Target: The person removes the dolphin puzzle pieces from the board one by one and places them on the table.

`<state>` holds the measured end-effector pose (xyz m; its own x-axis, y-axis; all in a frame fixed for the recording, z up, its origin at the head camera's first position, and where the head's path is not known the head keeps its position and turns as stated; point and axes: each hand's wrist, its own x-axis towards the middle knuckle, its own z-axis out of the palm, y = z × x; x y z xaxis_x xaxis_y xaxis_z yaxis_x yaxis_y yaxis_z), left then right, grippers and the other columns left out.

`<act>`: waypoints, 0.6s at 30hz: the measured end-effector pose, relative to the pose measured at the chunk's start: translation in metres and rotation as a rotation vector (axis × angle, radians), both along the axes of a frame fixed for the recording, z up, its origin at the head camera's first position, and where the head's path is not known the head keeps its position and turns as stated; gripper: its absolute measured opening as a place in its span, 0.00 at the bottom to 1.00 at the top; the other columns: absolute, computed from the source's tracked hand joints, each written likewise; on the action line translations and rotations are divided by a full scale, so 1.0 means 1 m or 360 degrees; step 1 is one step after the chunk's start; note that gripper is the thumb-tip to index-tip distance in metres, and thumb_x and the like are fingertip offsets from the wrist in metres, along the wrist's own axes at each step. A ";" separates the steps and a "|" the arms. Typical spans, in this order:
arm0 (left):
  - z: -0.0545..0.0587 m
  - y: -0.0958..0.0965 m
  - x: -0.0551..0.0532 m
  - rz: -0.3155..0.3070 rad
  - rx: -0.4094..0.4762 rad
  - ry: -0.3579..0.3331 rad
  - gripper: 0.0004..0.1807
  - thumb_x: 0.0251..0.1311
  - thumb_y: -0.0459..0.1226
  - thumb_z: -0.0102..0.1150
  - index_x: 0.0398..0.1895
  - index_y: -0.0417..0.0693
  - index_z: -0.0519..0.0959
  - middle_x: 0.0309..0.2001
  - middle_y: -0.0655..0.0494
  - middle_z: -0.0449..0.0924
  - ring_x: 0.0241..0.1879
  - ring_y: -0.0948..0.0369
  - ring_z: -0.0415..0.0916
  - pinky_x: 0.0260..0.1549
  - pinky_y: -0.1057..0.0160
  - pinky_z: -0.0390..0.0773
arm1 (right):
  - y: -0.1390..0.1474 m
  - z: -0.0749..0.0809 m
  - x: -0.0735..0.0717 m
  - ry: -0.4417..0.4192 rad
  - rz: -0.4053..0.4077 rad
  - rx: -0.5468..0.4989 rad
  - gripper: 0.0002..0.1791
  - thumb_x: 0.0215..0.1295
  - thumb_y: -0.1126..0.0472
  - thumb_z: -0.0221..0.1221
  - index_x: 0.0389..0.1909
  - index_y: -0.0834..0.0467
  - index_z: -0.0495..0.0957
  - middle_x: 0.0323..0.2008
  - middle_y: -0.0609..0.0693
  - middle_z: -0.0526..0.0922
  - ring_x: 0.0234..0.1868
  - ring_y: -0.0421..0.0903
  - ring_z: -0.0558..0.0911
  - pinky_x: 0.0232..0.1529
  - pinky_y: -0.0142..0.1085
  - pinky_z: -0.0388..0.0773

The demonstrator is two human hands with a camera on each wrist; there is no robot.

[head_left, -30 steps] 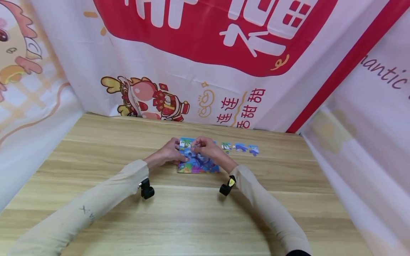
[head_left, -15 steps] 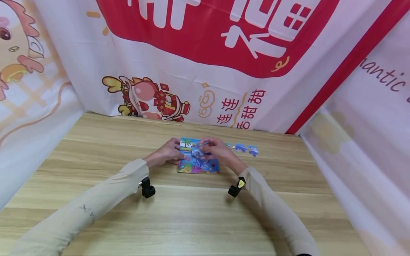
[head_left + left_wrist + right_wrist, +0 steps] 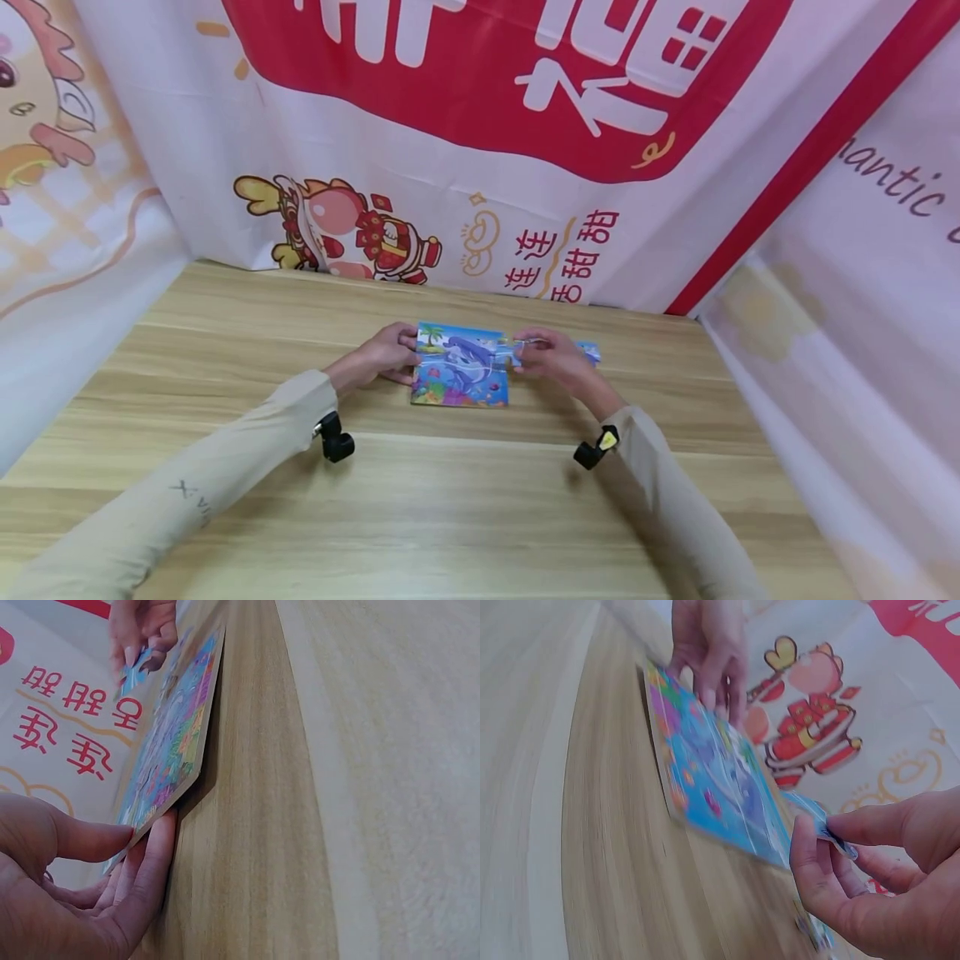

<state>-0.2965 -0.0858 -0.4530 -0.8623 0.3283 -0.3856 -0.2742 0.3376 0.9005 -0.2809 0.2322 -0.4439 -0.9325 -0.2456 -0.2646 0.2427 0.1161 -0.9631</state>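
A jigsaw puzzle (image 3: 461, 367) with a dolphin picture lies on the wooden table. My left hand (image 3: 386, 354) grips its left edge; in the left wrist view the thumb is on top and fingers are underneath. Just past the puzzle's right side, my right hand (image 3: 553, 358) pinches a blue puzzle piece (image 3: 814, 814) between thumb and fingers. The same piece (image 3: 133, 673) shows in the far hand in the left wrist view. Part of a loose piece (image 3: 590, 352) appears beyond my right hand, which hides others from the head camera.
Loose pieces (image 3: 811, 926) lie on the table under my right hand in the right wrist view. A printed cloth (image 3: 480, 225) hangs behind the table's back edge, with more cloth at both sides. Wood-grain tabletop (image 3: 465, 500) stretches in front of the puzzle.
My right hand has moved right, from over the upper part of the puzzle to beyond its right edge, carrying a piece. The dolphin picture is now uncovered. My left hand stays at the left edge.
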 end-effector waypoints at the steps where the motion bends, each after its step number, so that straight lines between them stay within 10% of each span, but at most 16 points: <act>1: 0.000 0.001 0.000 -0.0002 0.0003 0.0008 0.37 0.72 0.25 0.55 0.81 0.35 0.52 0.46 0.50 0.63 0.38 0.58 0.76 0.29 0.66 0.90 | 0.004 0.001 0.001 0.0003 -0.0014 0.0007 0.23 0.75 0.76 0.54 0.68 0.75 0.65 0.41 0.52 0.81 0.40 0.45 0.86 0.57 0.44 0.88; 18: -0.001 0.001 0.002 0.0001 0.0026 0.0027 0.36 0.71 0.24 0.55 0.79 0.35 0.53 0.40 0.54 0.58 0.38 0.59 0.75 0.29 0.66 0.90 | 0.026 -0.005 0.017 0.0212 -0.0089 0.0461 0.16 0.67 0.81 0.58 0.54 0.80 0.71 0.40 0.64 0.81 0.32 0.45 0.85 0.43 0.42 0.92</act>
